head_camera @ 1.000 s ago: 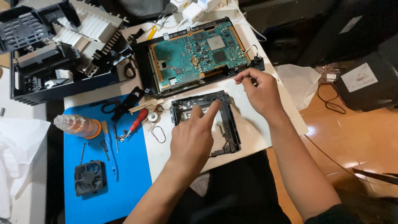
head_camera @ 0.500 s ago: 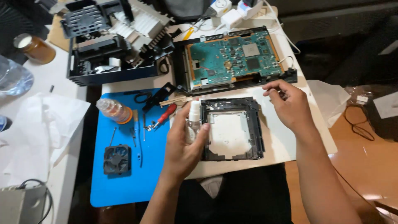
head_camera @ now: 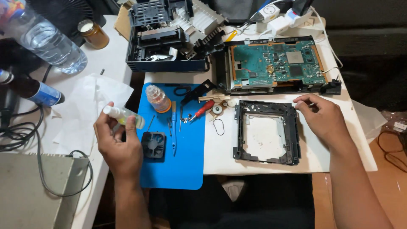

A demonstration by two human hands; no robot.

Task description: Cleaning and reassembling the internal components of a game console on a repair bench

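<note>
The white bench point(head_camera: 263, 163) carries the work. On it at about 12 o'clock lies a green circuit board point(head_camera: 275, 63) in its black tray, and at 11 o'clock a dark blue open case point(head_camera: 165, 42) holds black and white plastic parts. A blue mat point(head_camera: 182, 161) covers the bench's left part, from 9 down to 7 o'clock. Right of the mat, near the centre, lies a black square frame point(head_camera: 266, 131) with a white panel showing through its opening. A clear water bottle point(head_camera: 42, 38) lies at 10 o'clock on the neighbouring white surface, with a small amber jar point(head_camera: 93, 34) just beside it.

On the mat sit a small black fan point(head_camera: 153, 145) at 8 o'clock, a clear bottle with an orange base point(head_camera: 158, 99) above it, and a red-handled screwdriver point(head_camera: 202, 110) near the mat's right edge.

The left hand point(head_camera: 118, 146), at 8 o'clock just off the mat's left edge, has its grip clamped on a small dropper bottle point(head_camera: 123, 116) of yellowish liquid with a white cap, held on its side above crumpled white paper point(head_camera: 85, 114). The right hand point(head_camera: 324, 118), at 3 o'clock, rests at the frame's upper right corner, fingers curled and holding nothing that can be seen.
</note>
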